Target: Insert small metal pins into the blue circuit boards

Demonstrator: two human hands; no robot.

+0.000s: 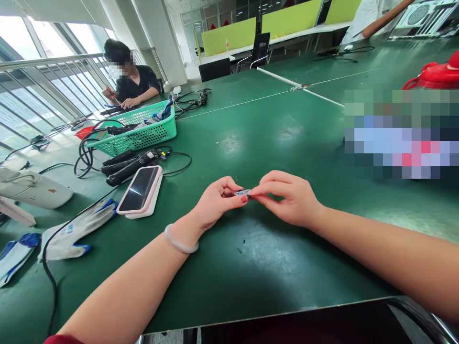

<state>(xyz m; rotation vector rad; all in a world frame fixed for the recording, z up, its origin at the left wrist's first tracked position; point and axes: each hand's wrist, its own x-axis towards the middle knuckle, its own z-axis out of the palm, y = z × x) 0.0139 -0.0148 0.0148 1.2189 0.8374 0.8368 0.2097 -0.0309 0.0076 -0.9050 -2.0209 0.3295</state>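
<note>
Between my two hands, low over the green table point(215, 267), is a small flat bluish piece point(242, 193) that looks like a little circuit board; its details are too small to make out. My left hand point(220, 198) pinches it between thumb and fingers, the thumb lying along its near side. From the other side, the fingertips of my right hand point(289, 196) close on its right end. Fingers cover much of the piece. A pale bangle point(181, 240) circles my left wrist.
On the left lie a phone point(139, 190) on a white box, white-blue gloves point(77, 229), black corded tools point(132, 165) and a green basket point(136, 136) of tools. A red-lidded container point(439, 74) stands at right. A person point(134, 79) sits at far left; another person's arm point(387, 19) shows at back right.
</note>
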